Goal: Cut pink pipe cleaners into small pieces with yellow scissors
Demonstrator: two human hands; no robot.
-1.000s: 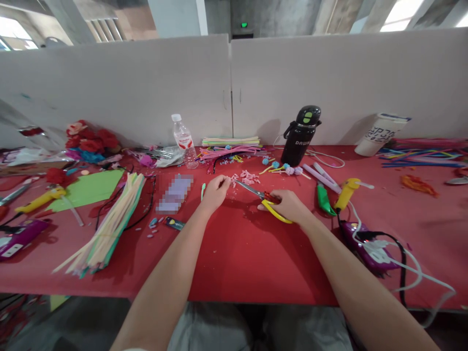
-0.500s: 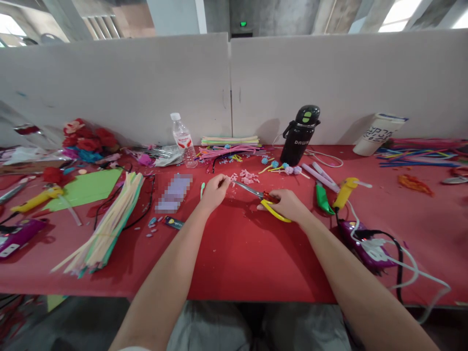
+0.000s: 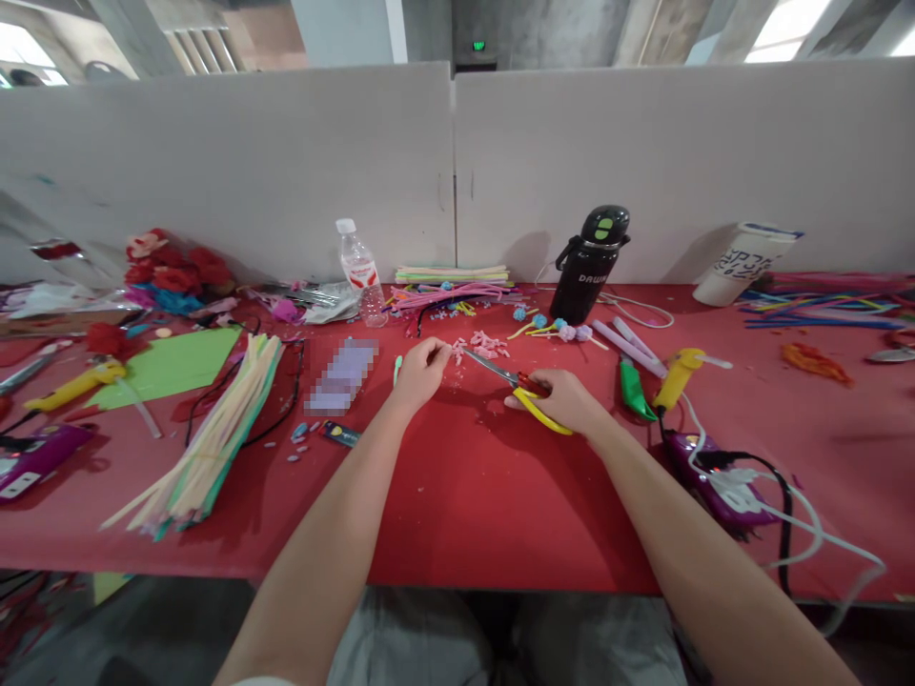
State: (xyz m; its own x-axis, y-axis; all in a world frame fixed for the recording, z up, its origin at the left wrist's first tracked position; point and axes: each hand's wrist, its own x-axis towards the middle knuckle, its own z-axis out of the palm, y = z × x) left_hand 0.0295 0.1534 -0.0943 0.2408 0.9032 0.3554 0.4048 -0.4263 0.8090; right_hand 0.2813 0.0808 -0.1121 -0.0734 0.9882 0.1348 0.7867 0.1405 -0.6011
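Note:
My right hand point(image 3: 561, 398) is closed around the handles of yellow and red scissors point(image 3: 533, 405), whose blades point left toward my other hand. My left hand point(image 3: 421, 370) is pinched at the fingertips, beside the scissor tips; what it holds is too small to make out. Small pink pieces point(image 3: 489, 344) lie in a loose pile on the red table point(image 3: 457, 514), just past the blades. Behind the pile are pink and purple stems point(image 3: 457, 293). Blue and purple fuzzy balls on yellow stems point(image 3: 564, 332) lie to its right.
A clear bottle point(image 3: 362, 276) and a black flask point(image 3: 590, 267) stand at the back. Pale stems point(image 3: 214, 438) lie left. At right are a yellow glue gun point(image 3: 678, 376), a purple power strip point(image 3: 715, 486) with cables and a white cup point(image 3: 743, 262).
The whole view has shifted very slightly. Both hands and the scissors keep almost the same place and pose.

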